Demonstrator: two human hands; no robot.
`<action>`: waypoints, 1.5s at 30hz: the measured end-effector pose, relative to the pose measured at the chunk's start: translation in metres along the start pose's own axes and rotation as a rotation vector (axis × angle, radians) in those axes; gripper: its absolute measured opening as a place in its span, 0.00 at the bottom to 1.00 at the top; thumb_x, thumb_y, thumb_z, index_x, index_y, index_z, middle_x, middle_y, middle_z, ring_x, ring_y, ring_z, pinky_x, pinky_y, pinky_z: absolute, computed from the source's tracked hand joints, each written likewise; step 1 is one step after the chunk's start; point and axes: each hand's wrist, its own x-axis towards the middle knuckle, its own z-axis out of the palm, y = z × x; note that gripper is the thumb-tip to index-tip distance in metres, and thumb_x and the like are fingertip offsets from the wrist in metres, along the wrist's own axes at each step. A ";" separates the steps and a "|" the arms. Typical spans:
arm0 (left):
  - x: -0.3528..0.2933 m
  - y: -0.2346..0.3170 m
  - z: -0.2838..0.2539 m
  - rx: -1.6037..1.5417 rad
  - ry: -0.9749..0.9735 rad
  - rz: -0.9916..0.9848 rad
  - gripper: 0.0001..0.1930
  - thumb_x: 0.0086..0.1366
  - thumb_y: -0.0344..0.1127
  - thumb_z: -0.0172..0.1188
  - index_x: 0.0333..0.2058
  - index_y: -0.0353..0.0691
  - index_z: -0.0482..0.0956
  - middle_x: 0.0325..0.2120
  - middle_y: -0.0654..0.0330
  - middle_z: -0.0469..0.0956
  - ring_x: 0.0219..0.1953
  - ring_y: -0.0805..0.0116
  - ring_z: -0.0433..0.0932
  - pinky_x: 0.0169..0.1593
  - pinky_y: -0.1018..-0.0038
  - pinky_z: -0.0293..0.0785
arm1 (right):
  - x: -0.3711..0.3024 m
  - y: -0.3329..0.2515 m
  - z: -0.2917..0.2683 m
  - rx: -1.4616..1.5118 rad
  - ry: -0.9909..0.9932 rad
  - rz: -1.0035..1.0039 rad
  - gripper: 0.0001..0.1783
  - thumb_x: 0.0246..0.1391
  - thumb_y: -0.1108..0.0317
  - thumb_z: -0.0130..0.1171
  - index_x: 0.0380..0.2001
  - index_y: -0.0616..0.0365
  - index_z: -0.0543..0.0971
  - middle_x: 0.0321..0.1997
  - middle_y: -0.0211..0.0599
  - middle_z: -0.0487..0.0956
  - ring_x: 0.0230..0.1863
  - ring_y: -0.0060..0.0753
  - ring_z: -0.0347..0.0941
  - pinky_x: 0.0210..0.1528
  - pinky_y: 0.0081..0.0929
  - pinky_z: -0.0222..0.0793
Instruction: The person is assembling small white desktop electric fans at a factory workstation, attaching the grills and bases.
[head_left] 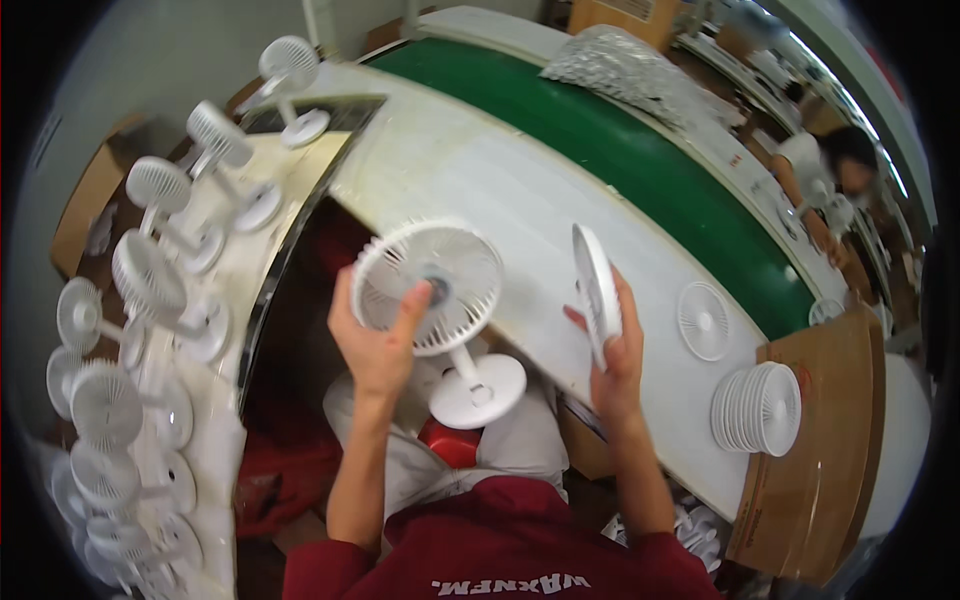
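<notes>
My left hand (378,345) grips a small white desk fan (465,265) by the rim of its round head, with the thumb lying on the grey hub. The blades are uncovered at the front, and the fan's round base (478,392) hangs over my lap. In my right hand (620,365) is a white fan grille (592,285), held upright and seen nearly edge-on, a short way right of the fan and apart from it. Another grille (704,320) lies flat on the white table (450,165), with a stack of grilles (757,408) nearer to me.
Several white fans (150,275) stand in rows on the side table at left. Behind the white table runs a green conveyor belt (600,165), with a silvery plastic bag (620,65) beyond. A cardboard box (815,450) borders the right side. A co-worker (805,170) bends over the far right.
</notes>
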 end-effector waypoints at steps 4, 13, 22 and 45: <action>-0.068 -0.002 0.009 -0.003 0.058 -0.235 0.16 0.57 0.28 0.69 0.43 0.33 0.76 0.32 0.58 0.79 0.31 0.71 0.75 0.39 0.77 0.74 | -0.056 0.036 0.039 -0.343 -0.050 -0.069 0.61 0.43 0.38 0.67 0.70 0.66 0.54 0.70 0.58 0.57 0.68 0.58 0.56 0.69 0.51 0.53; -0.127 0.026 0.031 -0.115 0.063 -0.733 0.17 0.57 0.25 0.69 0.45 0.32 0.75 0.34 0.56 0.80 0.35 0.70 0.78 0.42 0.76 0.75 | -0.102 0.056 -0.038 -0.656 -0.119 -0.288 0.67 0.36 0.35 0.72 0.70 0.64 0.54 0.71 0.62 0.53 0.68 0.65 0.52 0.67 0.58 0.52; -0.169 0.018 0.034 -0.213 -0.220 -0.924 0.19 0.68 0.38 0.59 0.53 0.32 0.74 0.47 0.54 0.79 0.48 0.65 0.76 0.52 0.72 0.72 | -0.096 0.023 -0.053 -0.925 -0.409 -0.233 0.61 0.32 0.44 0.77 0.68 0.60 0.62 0.69 0.65 0.54 0.66 0.67 0.54 0.64 0.59 0.56; -0.124 0.033 0.007 -0.396 -0.253 -1.098 0.27 0.75 0.53 0.40 0.57 0.38 0.73 0.51 0.56 0.75 0.52 0.68 0.71 0.57 0.71 0.65 | -0.083 0.020 -0.007 -1.088 -0.514 -0.222 0.64 0.24 0.52 0.81 0.68 0.53 0.61 0.71 0.67 0.49 0.69 0.72 0.52 0.63 0.59 0.61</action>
